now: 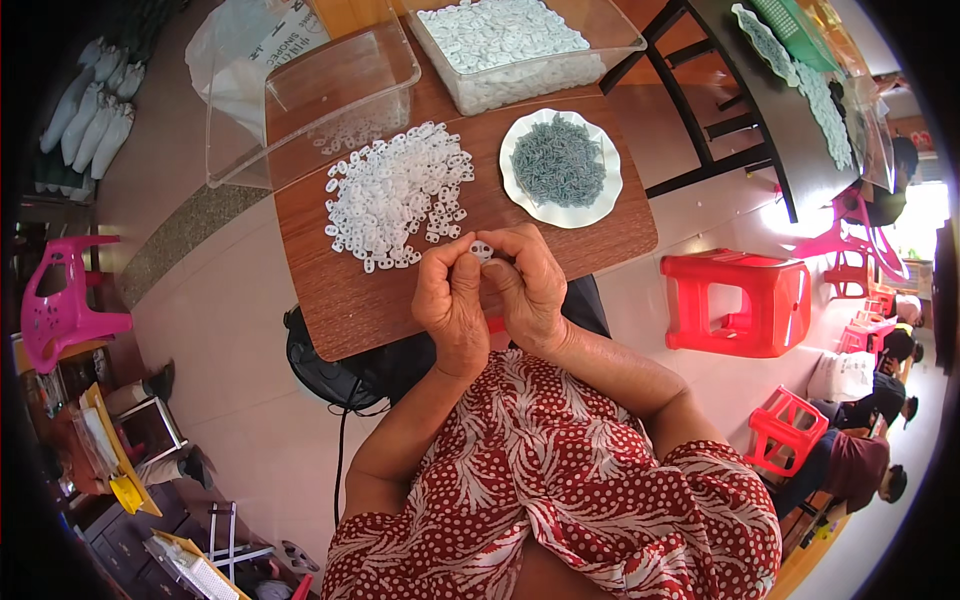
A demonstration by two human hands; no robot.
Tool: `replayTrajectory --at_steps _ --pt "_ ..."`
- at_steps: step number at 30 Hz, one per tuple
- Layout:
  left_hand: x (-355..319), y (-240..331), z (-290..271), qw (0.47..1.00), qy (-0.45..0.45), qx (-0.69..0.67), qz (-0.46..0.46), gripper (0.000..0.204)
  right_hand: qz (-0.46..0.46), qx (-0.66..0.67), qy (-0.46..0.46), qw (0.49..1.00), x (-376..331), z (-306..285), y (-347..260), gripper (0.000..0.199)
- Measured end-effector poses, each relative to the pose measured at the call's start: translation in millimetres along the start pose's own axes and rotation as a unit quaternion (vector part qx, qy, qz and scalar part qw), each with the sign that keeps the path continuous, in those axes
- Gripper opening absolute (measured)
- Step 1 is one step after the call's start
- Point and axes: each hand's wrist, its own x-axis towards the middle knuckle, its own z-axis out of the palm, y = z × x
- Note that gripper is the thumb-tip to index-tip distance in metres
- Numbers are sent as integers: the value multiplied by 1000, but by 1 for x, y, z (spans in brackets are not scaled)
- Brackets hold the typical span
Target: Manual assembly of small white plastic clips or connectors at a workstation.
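My left hand point(449, 300) and my right hand point(530, 286) meet at the near edge of the brown table point(370, 322). Between their fingertips they pinch a small white plastic piece point(482, 250) with two dark holes. Whether a second small part is held with it is hidden by my fingers. Just beyond my left hand spreads a loose heap of similar white two-holed pieces point(392, 195). A scalloped white plate point(563, 213), beyond my right hand, carries a pile of small grey-green parts point(560, 162), thin and short.
At the table's back stands a clear bin point(530, 85) full of white pieces. Another clear bin point(345, 75) lies tipped at the back left, its mouth toward the heap. A red stool point(738, 303) is at the right, a pink one point(68, 300) far left. Several people sit far right.
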Motion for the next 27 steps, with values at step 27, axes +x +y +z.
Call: replayTrajectory --at_steps 27 --pt "15 -54 -31 987 14 82 -138 9 217 7 -57 974 38 -16 38 11"
